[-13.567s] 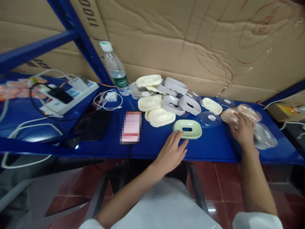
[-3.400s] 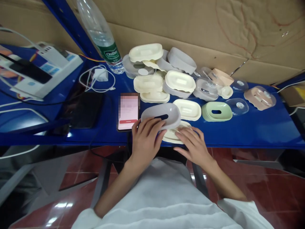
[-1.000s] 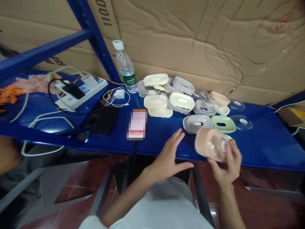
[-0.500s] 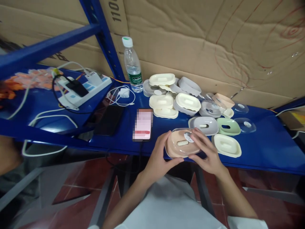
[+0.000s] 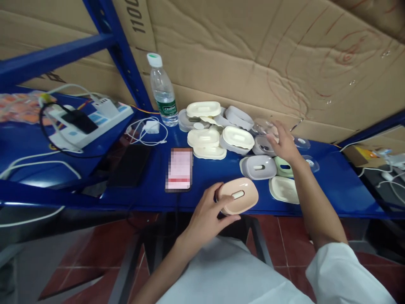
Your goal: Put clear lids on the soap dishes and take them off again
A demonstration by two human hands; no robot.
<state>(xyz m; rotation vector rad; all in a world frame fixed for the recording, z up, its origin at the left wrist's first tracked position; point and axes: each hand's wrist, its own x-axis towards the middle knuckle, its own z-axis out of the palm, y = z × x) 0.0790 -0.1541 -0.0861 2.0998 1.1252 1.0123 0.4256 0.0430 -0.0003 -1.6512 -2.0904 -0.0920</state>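
My left hand [image 5: 207, 211] grips a pink soap dish [image 5: 238, 195] at the front edge of the blue shelf [image 5: 341, 185]. My right hand [image 5: 283, 141] reaches to the back of the shelf with its fingers spread over a clear lid [image 5: 263, 145], close to the cardboard wall; whether it touches the lid is unclear. Between the hands lie a grey dish [image 5: 259, 166], a green dish [image 5: 284, 167] partly under my forearm, and a cream tray [image 5: 283, 189]. A heap of cream and grey dishes [image 5: 215, 131] sits behind them.
A phone [image 5: 179, 169] lies lit on the shelf, left of the dishes, with a dark tablet [image 5: 128, 164] beside it. A water bottle [image 5: 163, 90], a charger with cable [image 5: 148, 128] and a power strip [image 5: 95, 118] stand at the back left. Cardboard [image 5: 253, 55] lines the wall.
My right hand has let go of the pink dish and moved up to the back of the shelf. The clear lid no longer covers the pink dish, which my left hand now holds alone.
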